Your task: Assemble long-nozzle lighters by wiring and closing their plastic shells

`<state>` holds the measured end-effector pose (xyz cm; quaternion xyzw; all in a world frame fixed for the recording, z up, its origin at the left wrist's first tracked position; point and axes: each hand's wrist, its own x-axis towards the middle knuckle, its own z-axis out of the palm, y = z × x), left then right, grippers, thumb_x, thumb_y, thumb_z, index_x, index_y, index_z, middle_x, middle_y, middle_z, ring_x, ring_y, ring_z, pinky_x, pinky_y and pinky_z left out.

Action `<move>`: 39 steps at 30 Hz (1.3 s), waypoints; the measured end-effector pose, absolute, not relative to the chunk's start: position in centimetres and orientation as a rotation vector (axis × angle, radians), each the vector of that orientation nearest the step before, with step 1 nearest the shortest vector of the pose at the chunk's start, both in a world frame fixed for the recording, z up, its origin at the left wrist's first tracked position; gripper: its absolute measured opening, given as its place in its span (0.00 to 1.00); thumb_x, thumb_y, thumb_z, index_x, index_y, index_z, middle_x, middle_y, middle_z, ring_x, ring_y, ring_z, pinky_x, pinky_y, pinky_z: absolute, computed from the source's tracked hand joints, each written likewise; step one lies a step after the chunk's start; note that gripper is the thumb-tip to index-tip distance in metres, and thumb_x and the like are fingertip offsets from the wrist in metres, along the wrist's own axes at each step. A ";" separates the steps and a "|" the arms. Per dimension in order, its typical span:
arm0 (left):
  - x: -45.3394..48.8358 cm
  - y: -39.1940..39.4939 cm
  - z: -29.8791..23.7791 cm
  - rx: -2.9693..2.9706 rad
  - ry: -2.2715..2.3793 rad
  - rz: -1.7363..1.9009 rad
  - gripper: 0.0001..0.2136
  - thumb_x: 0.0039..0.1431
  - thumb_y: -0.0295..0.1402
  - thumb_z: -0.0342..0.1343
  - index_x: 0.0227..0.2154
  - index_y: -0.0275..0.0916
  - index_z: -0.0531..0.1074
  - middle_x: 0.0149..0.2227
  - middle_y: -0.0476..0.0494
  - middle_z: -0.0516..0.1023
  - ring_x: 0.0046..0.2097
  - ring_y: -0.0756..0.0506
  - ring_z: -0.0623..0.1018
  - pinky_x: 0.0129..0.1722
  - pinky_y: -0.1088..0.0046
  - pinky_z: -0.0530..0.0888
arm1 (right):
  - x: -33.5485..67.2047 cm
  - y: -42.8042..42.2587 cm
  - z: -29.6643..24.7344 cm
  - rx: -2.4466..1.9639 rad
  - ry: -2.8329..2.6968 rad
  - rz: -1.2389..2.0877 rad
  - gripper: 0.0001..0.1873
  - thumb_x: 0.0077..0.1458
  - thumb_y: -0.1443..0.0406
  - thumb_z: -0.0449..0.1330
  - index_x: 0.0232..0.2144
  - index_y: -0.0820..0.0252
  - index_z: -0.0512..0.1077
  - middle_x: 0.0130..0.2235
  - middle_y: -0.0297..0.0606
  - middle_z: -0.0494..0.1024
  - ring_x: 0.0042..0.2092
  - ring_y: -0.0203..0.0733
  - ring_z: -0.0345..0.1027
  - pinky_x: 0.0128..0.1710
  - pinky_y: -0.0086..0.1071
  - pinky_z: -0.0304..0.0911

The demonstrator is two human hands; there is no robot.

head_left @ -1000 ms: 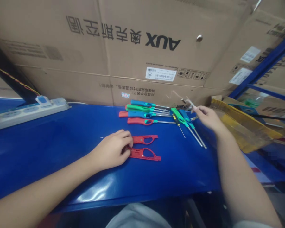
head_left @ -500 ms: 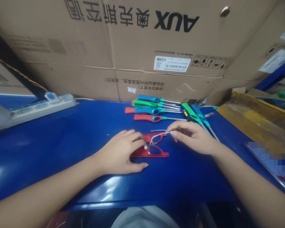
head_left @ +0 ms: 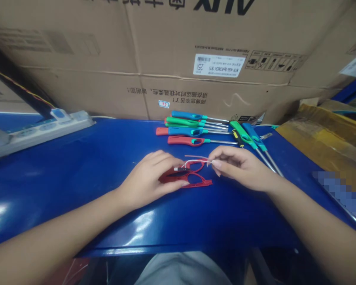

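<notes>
Two red lighter casing halves (head_left: 197,180) lie side by side on the blue table, their trigger openings facing right. My left hand (head_left: 150,176) curls over their left ends, thumb resting on the nearer half; the other fingertips are partly hidden. Beside its index finger is a small black-and-white igniter-like part (head_left: 182,169). From that part a thin white wire (head_left: 195,161) arcs to my right hand (head_left: 237,164), which pinches it between thumb and index finger. A thin pinkish strand (head_left: 194,156) also runs to the right fingertips.
Several stick lighters (head_left: 185,131) in blue, green and red lie beyond my hands, with a black-and-yellow screwdriver (head_left: 237,138). At the left stands a white power strip (head_left: 53,128). A large cardboard box (head_left: 106,93) walls the back; yellowish packaging (head_left: 320,134) sits at right.
My left thumb has come in from the table onto the nearer red half. The igniter-like part now lies level beside my index finger. My right hand still pinches the wire; the view has shifted.
</notes>
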<state>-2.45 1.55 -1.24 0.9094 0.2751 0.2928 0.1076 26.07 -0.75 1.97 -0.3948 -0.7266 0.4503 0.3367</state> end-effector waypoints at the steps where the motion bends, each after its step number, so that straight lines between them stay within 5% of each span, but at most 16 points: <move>1: -2.5 1.5 -1.2 2.676 0.797 0.906 0.14 0.69 0.44 0.63 0.49 0.40 0.76 0.39 0.45 0.83 0.42 0.44 0.78 0.44 0.66 0.72 | 26.1 -0.8 2.0 -1.024 -1.893 1.181 0.14 0.67 0.53 0.63 0.39 0.59 0.74 0.29 0.32 0.72 0.29 0.34 0.64 0.29 0.28 0.62; 5: -2.6 1.1 -0.9 2.685 0.743 1.041 0.07 0.72 0.37 0.60 0.43 0.41 0.79 0.37 0.46 0.84 0.39 0.46 0.78 0.42 0.67 0.71 | 26.2 -0.9 2.2 -1.044 -1.909 1.188 0.14 0.68 0.54 0.61 0.39 0.58 0.74 0.29 0.31 0.72 0.29 0.34 0.63 0.28 0.28 0.61; 12: -2.6 0.9 -0.6 2.639 0.648 1.127 0.11 0.72 0.36 0.58 0.32 0.39 0.76 0.30 0.47 0.81 0.33 0.47 0.75 0.39 0.67 0.72 | 26.2 -1.2 2.2 -1.170 -2.137 1.152 0.16 0.69 0.53 0.59 0.42 0.58 0.77 0.32 0.35 0.76 0.31 0.36 0.66 0.31 0.29 0.62; 22: -2.0 0.4 -0.2 2.342 0.805 1.126 0.06 0.67 0.35 0.64 0.34 0.39 0.81 0.31 0.47 0.84 0.33 0.48 0.78 0.37 0.72 0.74 | 26.3 -1.4 2.7 -1.118 -2.363 1.193 0.21 0.72 0.51 0.55 0.42 0.60 0.79 0.29 0.34 0.76 0.30 0.36 0.66 0.29 0.29 0.59; 30: -1.1 0.4 -0.1 1.937 0.861 0.887 0.19 0.71 0.40 0.56 0.24 0.38 0.77 0.24 0.50 0.82 0.27 0.50 0.80 0.30 0.79 0.76 | 26.2 -1.4 2.9 -1.051 -2.421 1.196 0.19 0.73 0.55 0.54 0.42 0.61 0.80 0.29 0.33 0.76 0.30 0.35 0.67 0.31 0.28 0.60; 39: -1.0 0.4 -0.1 1.727 0.848 0.711 0.23 0.71 0.47 0.54 0.25 0.39 0.79 0.20 0.50 0.77 0.24 0.50 0.75 0.28 0.75 0.74 | 26.2 -1.6 2.8 -1.039 -2.483 1.169 0.13 0.72 0.63 0.53 0.48 0.59 0.77 0.31 0.32 0.78 0.32 0.36 0.69 0.33 0.28 0.60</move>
